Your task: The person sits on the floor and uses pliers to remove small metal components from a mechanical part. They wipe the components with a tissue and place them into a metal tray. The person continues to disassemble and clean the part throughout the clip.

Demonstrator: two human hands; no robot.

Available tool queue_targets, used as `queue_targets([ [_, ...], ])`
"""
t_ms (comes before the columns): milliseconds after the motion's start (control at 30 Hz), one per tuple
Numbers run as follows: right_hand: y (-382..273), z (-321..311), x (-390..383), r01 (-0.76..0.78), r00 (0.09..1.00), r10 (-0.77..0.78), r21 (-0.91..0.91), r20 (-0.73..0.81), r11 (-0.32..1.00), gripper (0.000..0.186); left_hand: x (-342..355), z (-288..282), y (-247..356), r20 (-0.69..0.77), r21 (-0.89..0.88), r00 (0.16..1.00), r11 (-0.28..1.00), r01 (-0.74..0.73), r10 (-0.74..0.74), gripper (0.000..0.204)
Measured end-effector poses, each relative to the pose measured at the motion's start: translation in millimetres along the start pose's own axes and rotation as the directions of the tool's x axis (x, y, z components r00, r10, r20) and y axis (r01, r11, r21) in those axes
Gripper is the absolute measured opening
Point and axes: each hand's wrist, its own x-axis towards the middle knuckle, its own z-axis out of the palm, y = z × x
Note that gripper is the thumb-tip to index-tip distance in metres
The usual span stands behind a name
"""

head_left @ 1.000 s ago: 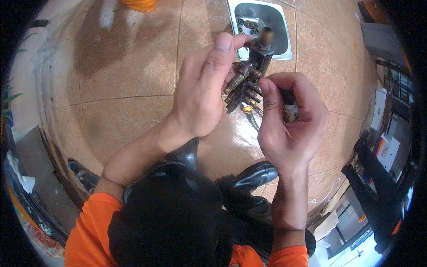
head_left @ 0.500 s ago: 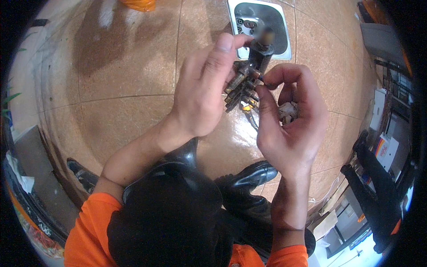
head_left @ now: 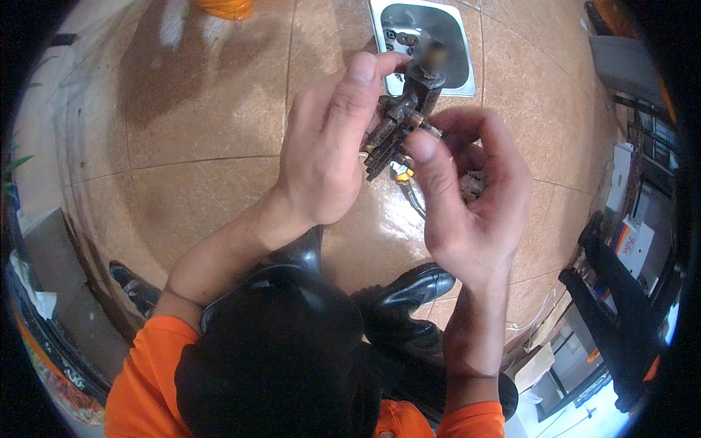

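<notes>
My left hand (head_left: pixel 321 139) is closed around a dark, greasy metal valve body (head_left: pixel 421 84) with several short threaded stubs, held tilted above the floor. Its thumb lies along the near side, and the other fingers are partly hidden behind the part. Against a brass-coloured threaded stub (head_left: pixel 416 119) on its side, my right hand (head_left: pixel 475 190) is pinching with thumb and forefinger. A crumpled whitish wad (head_left: pixel 473 184) is tucked in the curled fingers of that same hand. Whether a small piece sits in the pinch is hidden by the thumb.
Beyond my hands, a steel tray (head_left: pixel 467 44) on the tiled floor (head_left: pixel 212 124) holds several small dark rings. A yellow-and-black tool (head_left: pixel 404 175) lies below the valve body. An orange bag (head_left: pixel 226 7) is at the far edge; black boots (head_left: pixel 401 292) are near me.
My right thumb has moved up and over the threaded stub, with the forefinger now mostly behind it. Both hands and the valve body have shifted slightly left.
</notes>
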Motion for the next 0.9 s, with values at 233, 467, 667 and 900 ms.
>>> queue_targets([
  [233,8,5,-2,0.011,0.997,-0.005,0.088,-0.071,0.996,0.015,-1,-4,6,0.074,0.088,0.997,0.996,0.01,-0.017,0.06],
  [467,5,0,-2,-0.082,0.996,0.079,0.075,0.044,0.994,0.007,-2,-3,3,0.037,0.009,0.999,1.0,-0.014,0.013,0.058],
  [667,7,2,-1,0.017,0.998,-0.015,0.023,-0.066,1.0,0.009,1,-4,3,0.072,0.167,0.997,0.986,0.02,-0.033,0.069],
  [900,10,2,0,-0.005,0.999,0.007,0.046,-0.041,0.999,0.008,-2,-2,7,0.034,0.017,0.999,1.0,-0.002,0.002,0.055],
])
